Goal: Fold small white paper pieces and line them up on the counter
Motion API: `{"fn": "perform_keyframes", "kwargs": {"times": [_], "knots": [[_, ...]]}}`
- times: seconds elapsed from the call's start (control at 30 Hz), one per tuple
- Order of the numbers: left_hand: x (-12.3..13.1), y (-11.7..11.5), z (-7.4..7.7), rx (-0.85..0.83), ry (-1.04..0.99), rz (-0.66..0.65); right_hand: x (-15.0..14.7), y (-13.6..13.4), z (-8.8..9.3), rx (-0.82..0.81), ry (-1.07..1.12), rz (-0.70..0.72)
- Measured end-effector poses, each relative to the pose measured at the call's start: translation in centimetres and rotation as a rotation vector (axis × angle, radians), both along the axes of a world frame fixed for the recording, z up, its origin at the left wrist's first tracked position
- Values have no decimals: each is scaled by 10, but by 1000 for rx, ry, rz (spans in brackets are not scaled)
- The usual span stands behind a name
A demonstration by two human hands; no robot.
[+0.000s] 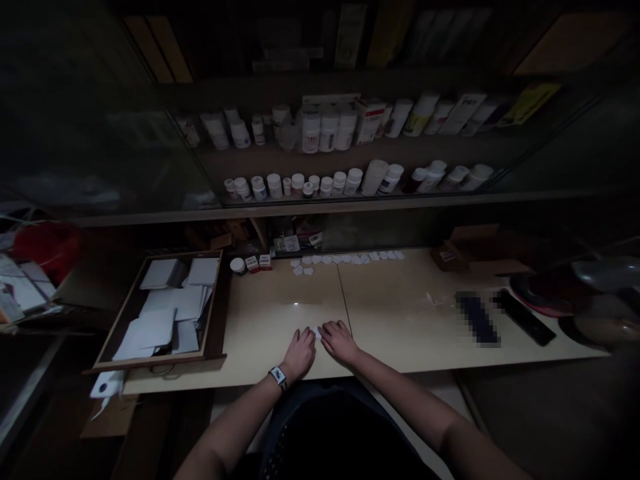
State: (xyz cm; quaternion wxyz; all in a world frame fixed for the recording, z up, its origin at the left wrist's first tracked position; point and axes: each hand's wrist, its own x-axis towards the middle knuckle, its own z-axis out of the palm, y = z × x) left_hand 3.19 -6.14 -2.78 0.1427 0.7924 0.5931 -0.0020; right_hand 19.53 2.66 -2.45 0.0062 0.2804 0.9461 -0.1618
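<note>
A small white piece of paper (317, 331) lies on the pale tabletop, mostly covered by my fingers. My left hand (301, 353), with a watch on its wrist, has its curled fingers at the paper's left side. From the other side, my right hand (339, 341) bends its fingers onto the right edge. Both hands rest low over the table, close together. Farther back, several small folded white paper packets (345, 259) form a row, with a few more at its left end.
Left of my hands stands a wooden drawer (213, 313) with stacks of white paper sheets (157, 328). Small boxes (265, 262) and a white-lidded jar (238, 266) sit behind. Shelves hold bottles (327, 130). To the right lie a black phone (527, 320) and an open carton (475, 250).
</note>
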Motion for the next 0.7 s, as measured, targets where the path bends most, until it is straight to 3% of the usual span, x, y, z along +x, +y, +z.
{"fn": "perform_keyframes", "kwargs": {"times": [0.17, 0.5, 0.7], "knots": [[-11, 5, 8, 43, 16, 36, -14, 6, 4, -25, 8, -75], [-28, 14, 1, 60, 8, 114, -30, 18, 7, -223, 26, -145], [-12, 14, 8, 86, -124, 404, -32, 17, 0, -252, 61, -196]]}}
